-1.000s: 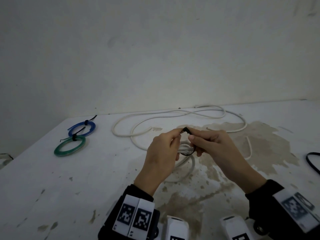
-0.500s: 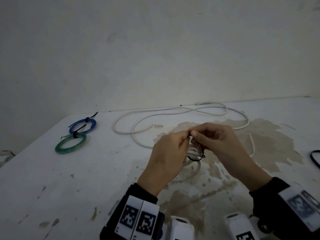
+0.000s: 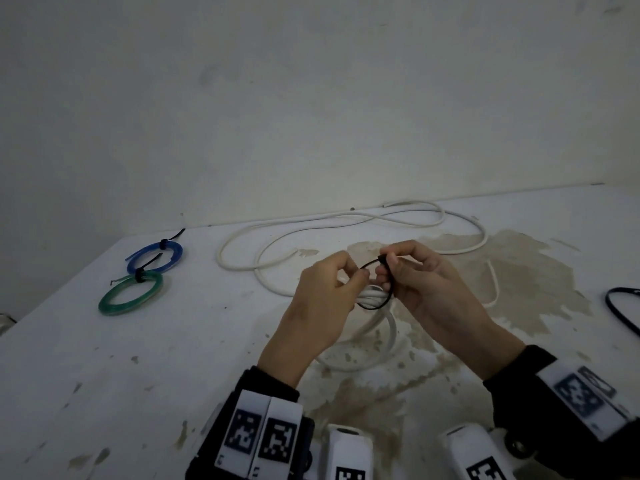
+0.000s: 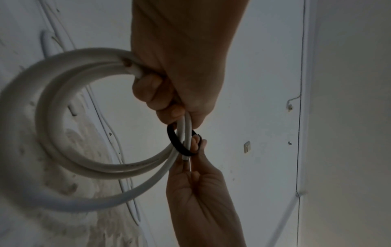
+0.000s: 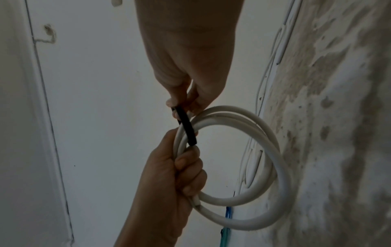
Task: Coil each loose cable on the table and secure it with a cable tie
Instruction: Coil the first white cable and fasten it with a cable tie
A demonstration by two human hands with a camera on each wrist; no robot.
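Observation:
A white cable coil (image 3: 379, 341) hangs upright over the stained table (image 3: 138, 375). My left hand (image 3: 329, 299) grips its top strands with curled fingers, and its thumb and forefinger pinch the tail of a black cable tie (image 3: 375, 304). The tie loops loosely round the bundled strands. My right hand (image 3: 415, 282) pinches the tie's head end just right of the left hand. In the left wrist view the tie (image 4: 175, 142) circles the coil (image 4: 118, 168) below my left hand (image 4: 169, 93). In the right wrist view my right hand (image 5: 186, 93) holds the tie (image 5: 187, 128) on the coil (image 5: 273, 147).
A long loose white cable (image 3: 346, 220) sprawls along the table's back. A blue coil (image 3: 156, 258) and a green coil (image 3: 130, 296), each with a black tie, lie at the left. A black cable (image 3: 620, 306) shows at the right edge. A wall stands close behind.
The hands, touching at the tie before, have drawn slightly apart. A short stretch of the tie's tail now shows between them. The coil stays in my left hand.

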